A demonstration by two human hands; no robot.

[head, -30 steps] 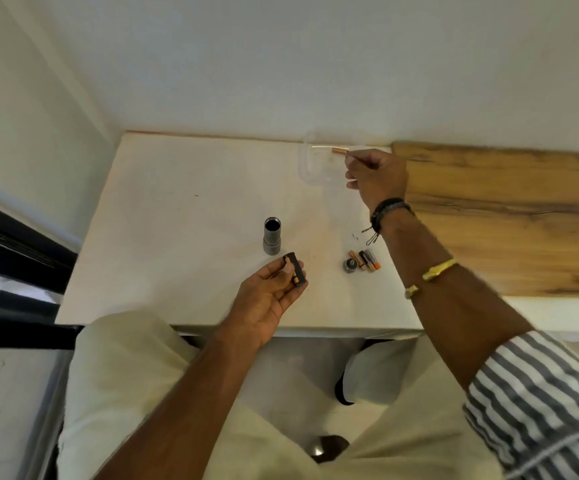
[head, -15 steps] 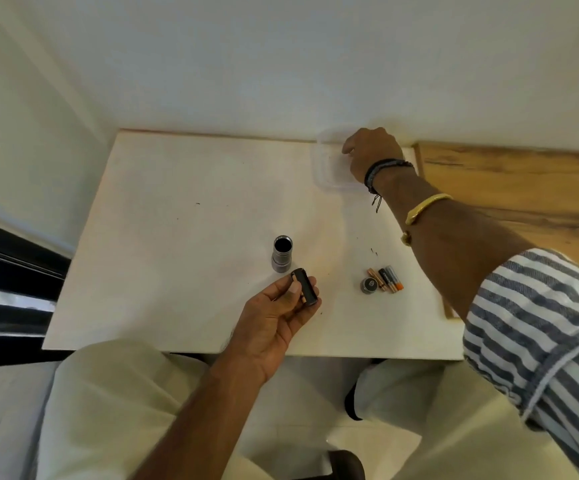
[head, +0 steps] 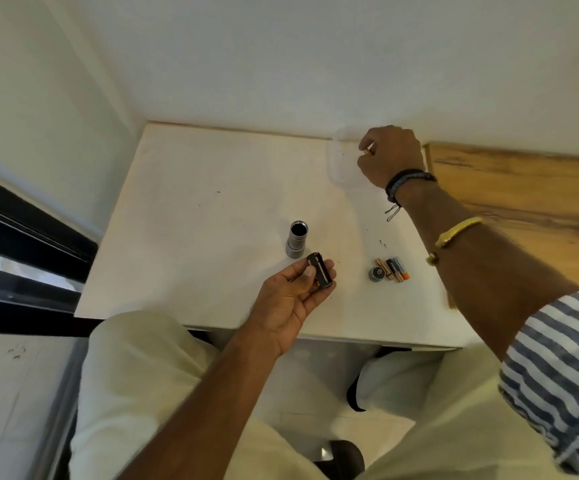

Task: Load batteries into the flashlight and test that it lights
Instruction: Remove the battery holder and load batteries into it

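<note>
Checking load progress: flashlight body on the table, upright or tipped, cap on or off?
Upright, cap off. The flashlight body stands on end on the table, its dark open bore facing up; whether batteries sit inside, cannot tell.

Print on the batteries point(head: 394, 269) is too small to read.

Flashlight body point(head: 296, 240): a grey metal tube, stood upright near the table's middle, open dark end up.
Battery holder point(head: 319, 276): a black cylinder with a pale strip along it, held tilted at 5 o'clock of the body, just beside it.
Batteries point(head: 396, 269): a few small cells, black with copper and orange ends, laid side by side at 3 o'clock of the holder.
Cap point(head: 376, 273): a small dark round piece, touching the batteries at 9 o'clock.
</note>
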